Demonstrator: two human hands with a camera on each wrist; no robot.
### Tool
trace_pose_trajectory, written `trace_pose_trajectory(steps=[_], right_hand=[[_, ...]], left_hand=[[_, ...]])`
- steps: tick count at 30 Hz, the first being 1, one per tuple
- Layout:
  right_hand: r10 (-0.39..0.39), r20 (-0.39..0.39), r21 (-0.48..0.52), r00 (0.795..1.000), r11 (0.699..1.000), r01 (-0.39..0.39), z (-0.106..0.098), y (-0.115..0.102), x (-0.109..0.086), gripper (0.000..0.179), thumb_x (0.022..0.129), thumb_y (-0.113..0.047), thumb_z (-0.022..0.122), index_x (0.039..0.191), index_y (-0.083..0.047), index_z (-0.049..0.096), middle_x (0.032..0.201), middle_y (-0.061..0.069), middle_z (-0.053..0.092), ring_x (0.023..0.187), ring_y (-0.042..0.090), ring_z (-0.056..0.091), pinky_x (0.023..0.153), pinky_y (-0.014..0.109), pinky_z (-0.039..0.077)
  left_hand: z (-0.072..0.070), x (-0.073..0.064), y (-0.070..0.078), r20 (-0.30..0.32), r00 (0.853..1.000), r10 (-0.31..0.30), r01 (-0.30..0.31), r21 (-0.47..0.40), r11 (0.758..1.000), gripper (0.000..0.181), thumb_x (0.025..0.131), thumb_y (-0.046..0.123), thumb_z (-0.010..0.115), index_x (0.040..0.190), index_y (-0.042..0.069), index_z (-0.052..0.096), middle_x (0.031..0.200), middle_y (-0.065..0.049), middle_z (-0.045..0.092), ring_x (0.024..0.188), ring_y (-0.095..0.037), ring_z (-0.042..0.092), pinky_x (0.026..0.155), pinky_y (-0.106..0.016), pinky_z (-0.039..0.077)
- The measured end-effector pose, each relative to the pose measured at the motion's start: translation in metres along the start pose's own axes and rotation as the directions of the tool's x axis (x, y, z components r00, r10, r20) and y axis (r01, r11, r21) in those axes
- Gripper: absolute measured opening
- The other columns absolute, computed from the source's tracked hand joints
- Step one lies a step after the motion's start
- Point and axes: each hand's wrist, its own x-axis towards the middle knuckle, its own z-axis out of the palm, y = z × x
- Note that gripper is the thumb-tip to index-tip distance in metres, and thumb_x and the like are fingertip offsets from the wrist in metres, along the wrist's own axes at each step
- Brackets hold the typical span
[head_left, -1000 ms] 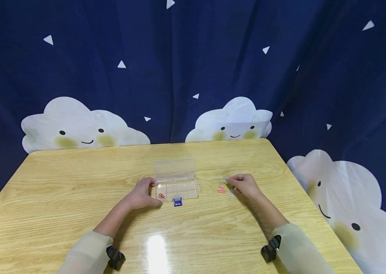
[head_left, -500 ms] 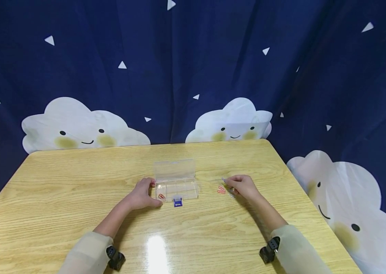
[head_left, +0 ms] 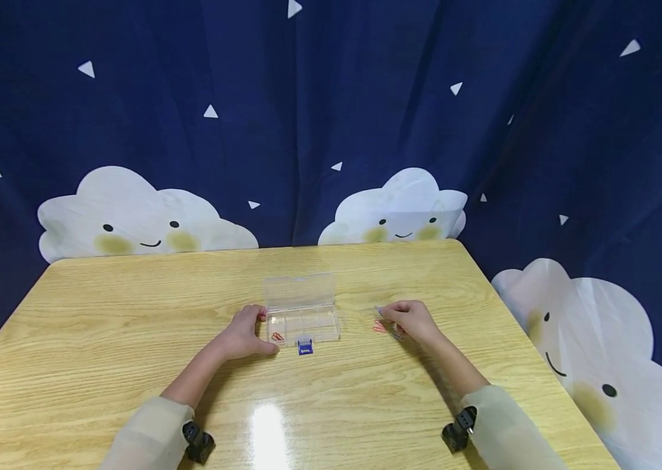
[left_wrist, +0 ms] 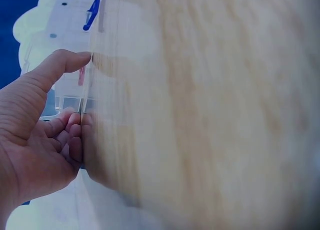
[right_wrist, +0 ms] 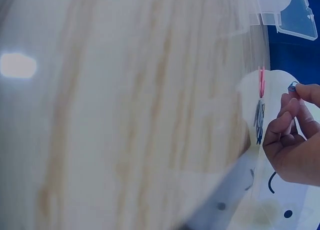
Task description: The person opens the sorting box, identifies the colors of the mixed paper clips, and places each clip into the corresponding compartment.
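Observation:
A clear plastic compartment box (head_left: 322, 333) lies with its lid raised at the back and a blue latch (head_left: 305, 347) at the front. Red paper clips (head_left: 277, 337) sit in its front left compartment. My left hand (head_left: 241, 334) grips the box's left end, thumb at the front edge, curled fingers at the side. To the right of the box, my right hand (head_left: 416, 320) pinches a small blue paper clip (right_wrist: 292, 86) between thumb and forefinger, above the table. Beneath it lie pink-red paper clips (head_left: 379, 326) and a dark grey cluster of clips (right_wrist: 259, 121), partly hidden by the hand in the head view.
The light wooden table (head_left: 331, 411) reaches a dark blue curtain (head_left: 366, 98) with cloud prints at the back and right. Black wrist cameras are strapped at both sleeves.
My right hand has shifted slightly left, lifting the blue paper clip from the pile. Yellow clips seen earlier beside it are now out of sight in the head view. The left hand stays put.

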Motion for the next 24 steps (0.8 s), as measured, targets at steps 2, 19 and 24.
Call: trace_pose_trajectory(steps=[2, 19, 24], right_hand=[[-0.012, 0.009, 0.003, 1.000, 1.000, 0.012, 0.001, -0.001, 0.000, 0.030, 0.087, -0.023, 0.065, 0.100, 0.003, 0.067, 0.077, 0.005, 0.065, 0.046, 0.009, 0.038, 0.045, 0.024, 0.031], [-0.014, 0.066, 0.096, 0.998, 0.995, 0.007, 0.013, -0.012, -0.004, 0.029, 0.088, -0.016, 0.062, 0.105, 0.008, 0.064, 0.079, 0.017, 0.069, 0.047, 0.012, 0.042, 0.058, 0.028, 0.051], [-0.003, 0.067, 0.105, 0.998, 0.994, -0.004, 0.016, -0.015, -0.004, 0.028, 0.088, -0.015, 0.062, 0.105, 0.007, 0.064, 0.069, 0.006, 0.063, 0.049, 0.010, 0.042, 0.065, 0.030, 0.054]], left_hand=[[0.000, 0.000, 0.000, 0.000, 1.000, 0.001, -0.001, 0.004, 1.000, 0.065, 0.060, 0.023, 0.082, 0.109, -0.002, 0.048, 0.102, -0.011, 0.048, 0.095, -0.025, 0.041, 0.080, -0.034, 0.037], [0.000, -0.001, 0.000, 0.006, 1.000, -0.015, 0.015, -0.001, 1.000, 0.066, 0.060, 0.024, 0.082, 0.111, -0.001, 0.047, 0.103, -0.011, 0.048, 0.095, -0.024, 0.040, 0.079, -0.033, 0.037], [0.000, -0.001, 0.002, 0.008, 1.000, -0.017, 0.017, 0.003, 1.000, 0.066, 0.060, 0.024, 0.082, 0.110, -0.001, 0.047, 0.103, -0.011, 0.048, 0.095, -0.024, 0.041, 0.080, -0.033, 0.037]])
